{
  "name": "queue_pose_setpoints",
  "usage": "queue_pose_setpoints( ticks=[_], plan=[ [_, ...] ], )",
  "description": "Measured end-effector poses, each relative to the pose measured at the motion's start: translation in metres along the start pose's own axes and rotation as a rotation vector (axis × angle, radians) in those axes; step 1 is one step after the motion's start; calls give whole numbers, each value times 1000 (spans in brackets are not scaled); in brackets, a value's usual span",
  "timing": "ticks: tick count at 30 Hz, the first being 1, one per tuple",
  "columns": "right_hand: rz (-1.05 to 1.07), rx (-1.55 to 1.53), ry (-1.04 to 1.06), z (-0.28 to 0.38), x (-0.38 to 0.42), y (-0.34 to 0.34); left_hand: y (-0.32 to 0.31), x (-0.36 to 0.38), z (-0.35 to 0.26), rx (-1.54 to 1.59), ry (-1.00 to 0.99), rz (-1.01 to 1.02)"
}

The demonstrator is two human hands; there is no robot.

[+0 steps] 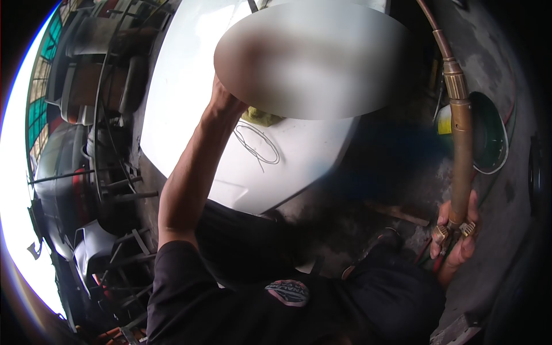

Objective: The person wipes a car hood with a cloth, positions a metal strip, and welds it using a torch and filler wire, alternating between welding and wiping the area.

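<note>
My right hand (461, 252) is wrapped round the lower end of a brass gas torch (460, 155), near its two valve knobs. The torch stands almost upright in view, its copper tube running up past the top edge. My left arm reaches up over a white panel (299, 152), apparently a vehicle body part. Only the wrist end of my left hand (225, 98) shows; a blurred oval hides the fingers and anything in them. Just below the blur, a yellow-green cloth or pad (261, 117) lies on the panel. Beside it rests a loose coil of thin wire (259, 145).
A dark green bucket (489, 135) stands on the concrete floor behind the torch, with hoses running nearby. Along the left are metal racks (106, 109) with vehicle parts, including a bumper-like piece (95, 247). A flat strip (399, 213) lies on the floor near my shoe (388, 236).
</note>
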State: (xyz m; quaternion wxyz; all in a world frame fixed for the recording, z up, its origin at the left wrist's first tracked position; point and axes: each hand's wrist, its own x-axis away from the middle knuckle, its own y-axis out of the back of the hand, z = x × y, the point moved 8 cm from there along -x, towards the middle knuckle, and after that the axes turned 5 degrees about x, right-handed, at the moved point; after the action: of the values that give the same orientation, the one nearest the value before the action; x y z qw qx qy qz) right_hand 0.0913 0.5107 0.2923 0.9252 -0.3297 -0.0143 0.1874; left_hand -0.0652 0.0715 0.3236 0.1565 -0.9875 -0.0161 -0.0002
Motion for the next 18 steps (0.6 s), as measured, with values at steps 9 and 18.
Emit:
queue_pose_setpoints(
  ticks=[9, 18],
  plan=[
    [-10, -5, 2, 6, 5, -2, 3, -46, -3, -881, -329, -52],
    [12, -15, 17, 8, 7, -1, -7, -70, 29, -1047, -285, 84]
  ],
)
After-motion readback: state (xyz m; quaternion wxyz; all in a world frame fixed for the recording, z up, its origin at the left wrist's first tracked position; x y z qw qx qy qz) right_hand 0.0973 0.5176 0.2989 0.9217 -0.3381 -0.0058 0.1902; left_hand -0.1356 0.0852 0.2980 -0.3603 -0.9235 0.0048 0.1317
